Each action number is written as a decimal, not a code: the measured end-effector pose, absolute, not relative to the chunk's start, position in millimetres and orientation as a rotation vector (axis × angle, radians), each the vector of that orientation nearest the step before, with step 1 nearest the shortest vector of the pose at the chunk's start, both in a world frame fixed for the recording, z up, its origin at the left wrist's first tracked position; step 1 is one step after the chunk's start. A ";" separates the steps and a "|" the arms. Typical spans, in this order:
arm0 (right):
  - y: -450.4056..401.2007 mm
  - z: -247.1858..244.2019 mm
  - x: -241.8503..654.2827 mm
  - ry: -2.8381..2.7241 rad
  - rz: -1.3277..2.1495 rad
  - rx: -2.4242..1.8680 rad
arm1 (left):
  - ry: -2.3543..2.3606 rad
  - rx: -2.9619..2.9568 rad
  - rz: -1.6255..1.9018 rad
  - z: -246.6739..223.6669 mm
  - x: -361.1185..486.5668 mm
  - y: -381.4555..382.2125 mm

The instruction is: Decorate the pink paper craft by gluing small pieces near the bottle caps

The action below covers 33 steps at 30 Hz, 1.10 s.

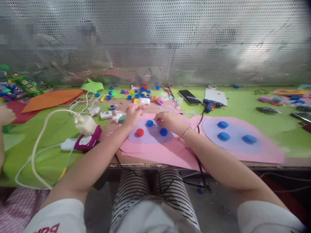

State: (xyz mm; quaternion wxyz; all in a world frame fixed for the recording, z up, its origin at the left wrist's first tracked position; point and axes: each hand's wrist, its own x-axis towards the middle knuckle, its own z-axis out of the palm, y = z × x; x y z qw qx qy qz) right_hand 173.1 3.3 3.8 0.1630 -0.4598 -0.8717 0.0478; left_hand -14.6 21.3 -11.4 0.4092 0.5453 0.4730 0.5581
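Pink paper lies in front of me with a lilac paper piece on it. On the lilac piece sit a red cap, a blue cap and another blue cap. My left hand is over the lilac piece's upper left edge, fingers apart, with nothing visible in it. My right hand is above its upper right part, fingers drawn together; whatever they hold is too small to name. To the right, a second lilac piece on pink paper bears blue caps.
A blue glue gun, its black cable running under my right arm, lies beside a phone. Several loose caps are scattered behind my hands. A power strip with cables stands at the left, near another person's hand.
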 end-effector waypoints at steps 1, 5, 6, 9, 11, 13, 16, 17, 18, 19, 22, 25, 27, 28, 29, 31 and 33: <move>2.7 3.4 173.3 -2.501 0.124 -1.321 | 1.182 1.343 1.391 -11.7 -14.3 21.3; 3.0 1.7 175.2 -2.534 0.079 -1.376 | 1.144 1.284 1.346 -14.4 -13.6 22.9; 3.5 1.1 175.5 -2.543 0.081 -1.391 | 1.137 1.286 1.339 -14.8 -13.5 23.3; 5.1 -0.3 175.9 -2.569 0.105 -1.418 | 1.127 1.300 1.330 -14.5 -13.2 23.1; 5.3 -0.7 175.6 -2.580 0.105 -1.419 | 1.138 1.310 1.324 -13.9 -13.2 22.4; 5.0 -0.8 175.1 -2.584 0.110 -1.408 | 1.156 1.316 1.311 -13.8 -13.7 22.1; 5.3 -0.1 175.1 -2.551 0.143 -1.369 | 1.181 1.308 1.287 -14.5 -14.8 22.8; 5.8 0.6 175.6 -2.525 0.157 -1.349 | 1.190 1.298 1.282 -14.7 -15.0 23.1; 6.5 1.8 176.2 -2.488 0.175 -1.321 | 1.195 1.286 1.281 -14.6 -14.8 23.3; 7.3 3.4 177.0 -2.434 0.198 -1.284 | 1.190 1.274 1.283 -14.2 -14.4 23.2; 8.4 10.0 178.3 -2.213 0.328 -1.116 | 1.093 1.230 1.266 -10.8 -11.3 20.0; 6.4 14.8 175.1 -2.005 0.453 -0.945 | 0.911 1.143 1.172 -5.2 -7.7 12.8; 4.6 13.9 170.6 -1.922 0.503 -0.883 | 0.801 1.059 1.075 -1.4 -6.4 7.7; 4.0 12.2 168.1 -1.894 0.530 -0.869 | 0.758 1.022 1.037 0.3 -6.1 5.6; 3.7 9.9 165.8 -1.872 0.556 -0.864 | 0.727 0.993 1.011 1.8 -6.1 3.9; 4.1 5.0 162.4 -1.851 0.593 -0.855 | 0.707 0.958 1.006 3.9 -6.2 2.0; 4.9 1.2 160.9 -1.865 0.601 -0.844 | 0.715 0.946 1.019 4.4 -6.1 1.7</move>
